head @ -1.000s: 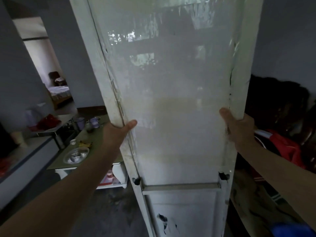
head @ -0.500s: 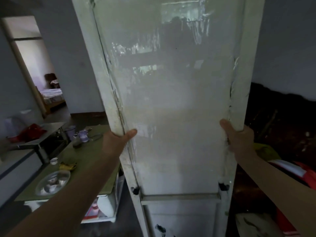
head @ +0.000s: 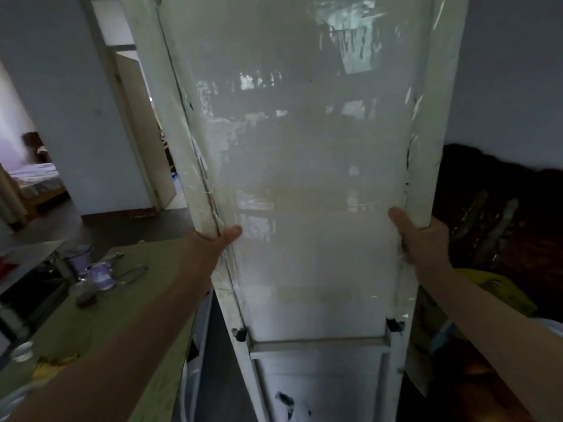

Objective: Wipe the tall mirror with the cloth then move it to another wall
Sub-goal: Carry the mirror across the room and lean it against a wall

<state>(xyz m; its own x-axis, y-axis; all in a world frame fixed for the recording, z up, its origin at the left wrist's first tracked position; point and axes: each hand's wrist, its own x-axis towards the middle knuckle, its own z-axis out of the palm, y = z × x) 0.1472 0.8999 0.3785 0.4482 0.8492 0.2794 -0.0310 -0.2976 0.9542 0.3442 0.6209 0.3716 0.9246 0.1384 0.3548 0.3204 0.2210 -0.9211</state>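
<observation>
Two hands hold the tall mirror [head: 304,178], upright and central in view. The left hand [head: 213,243] grips its left frame edge, thumb on the glass, and the right hand [head: 423,239] grips the right edge likewise. At left, a green surface [head: 128,315] bears a lilac cup [head: 102,277] and a small white bowl [head: 22,351], contents indiscernible.
</observation>
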